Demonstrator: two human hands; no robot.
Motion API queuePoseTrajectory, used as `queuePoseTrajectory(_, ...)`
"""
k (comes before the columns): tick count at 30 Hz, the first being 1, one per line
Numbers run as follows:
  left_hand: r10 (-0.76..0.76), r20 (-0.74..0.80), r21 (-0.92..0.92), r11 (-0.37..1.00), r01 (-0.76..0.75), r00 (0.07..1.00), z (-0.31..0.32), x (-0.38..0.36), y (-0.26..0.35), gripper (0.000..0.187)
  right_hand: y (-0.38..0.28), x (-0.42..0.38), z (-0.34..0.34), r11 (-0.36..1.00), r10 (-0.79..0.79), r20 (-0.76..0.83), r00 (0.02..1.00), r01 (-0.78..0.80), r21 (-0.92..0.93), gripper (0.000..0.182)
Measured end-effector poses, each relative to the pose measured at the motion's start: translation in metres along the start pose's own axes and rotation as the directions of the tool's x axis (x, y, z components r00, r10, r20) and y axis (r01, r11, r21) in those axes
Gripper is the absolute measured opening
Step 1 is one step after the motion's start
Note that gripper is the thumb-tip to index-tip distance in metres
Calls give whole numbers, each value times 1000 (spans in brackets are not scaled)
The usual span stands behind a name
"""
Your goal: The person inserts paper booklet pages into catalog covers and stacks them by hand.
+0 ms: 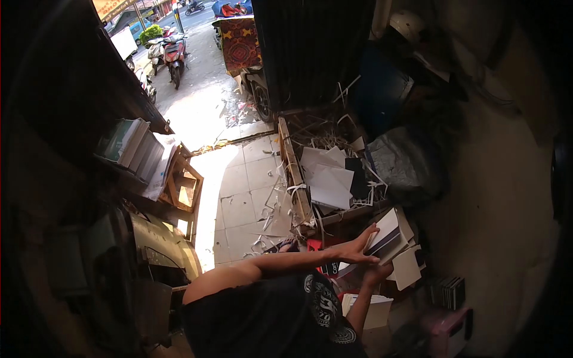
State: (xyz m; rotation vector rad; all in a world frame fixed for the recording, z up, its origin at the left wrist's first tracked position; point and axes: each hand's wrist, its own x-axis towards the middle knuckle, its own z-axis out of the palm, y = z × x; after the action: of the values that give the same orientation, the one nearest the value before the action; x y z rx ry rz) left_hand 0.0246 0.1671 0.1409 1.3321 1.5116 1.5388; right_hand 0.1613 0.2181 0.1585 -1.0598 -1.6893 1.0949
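A thick white book (pixel 391 234) with a dark stripe is held up at the right of centre. My left hand (pixel 361 249) grips its left side, thumb and fingers spread along the edge. Below it, my right hand (pixel 379 274) is closed on the lower end of the book; its fingers are partly hidden. A loose cream-white piece of board (pixel 407 267) sits just right of my right hand. Under my forearms is a white stack of paper (pixel 373 310), partly covered by my right arm.
White sheets (pixel 328 179) and paper strips fill a wooden-edged bin ahead. A grey plastic bag (pixel 403 161) lies beside it. At left, a wooden stand (pixel 182 185) carries stacked books (pixel 131 149). A pink box (pixel 447 331) stands low right. Motorbikes (pixel 174 56) are parked outside the doorway.
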Motion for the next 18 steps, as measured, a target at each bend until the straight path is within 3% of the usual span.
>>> queuePoseTrajectory(1,3,-48,-22,1000,-4,999,-1,1,3,81,38,0,5,994,-86,19,996,85,66,35)
queuePoseTrajectory(2,-1,-95,-48,999,-4,995,-2,2,9,85,32,2,9,996,-29,28,999,31,-78,37)
queuePoseTrajectory(3,-8,-142,-77,997,-3,990,-4,4,17,90,6,2,10,995,-16,-18,1000,14,-102,38)
queuePoseTrajectory(4,1,-144,-146,989,-22,990,-25,4,26,76,-21,4,9,993,-5,-72,997,-4,-122,40)
queuePoseTrajectory(5,-176,-76,-119,979,166,981,-48,9,42,51,-35,10,1,999,47,-5,999,-47,-2,41)
queuePoseTrajectory(6,-201,-115,-48,979,197,973,-67,12,38,28,-38,17,-11,988,92,57,994,-98,116,43)
queuePoseTrajectory(7,-202,-177,11,978,207,963,-89,14,40,26,-22,23,-24,976,155,52,987,-161,148,44)
queuePoseTrajectory(8,-323,-138,-1,945,326,936,-110,19,54,30,-38,26,-32,937,182,76,980,-197,289,48)
queuePoseTrajectory(9,-346,-77,-134,933,334,935,-125,21,68,34,-20,29,-43,929,214,48,976,-219,297,51)
queuePoseTrajectory(11,-444,19,-120,888,443,896,-132,26,79,37,-26,30,-54,980,103,57,993,-111,165,51)
queuePoseTrajectory(13,-453,-17,-120,886,448,891,-127,29,61,48,-23,31,-49,981,65,19,998,-67,181,50)
queuePoseTrajectory(14,-475,-36,-140,874,466,879,-126,30,54,49,-30,31,-48,970,61,60,996,-73,233,49)
queuePoseTrajectory(16,-486,-52,-228,856,463,873,-125,33,46,47,-34,32,-45,952,68,-23,997,-58,301,45)
queuePoseTrajectory(18,-384,-93,-29,923,383,919,-126,34,33,43,-36,35,-57,965,68,64,996,-82,250,41)
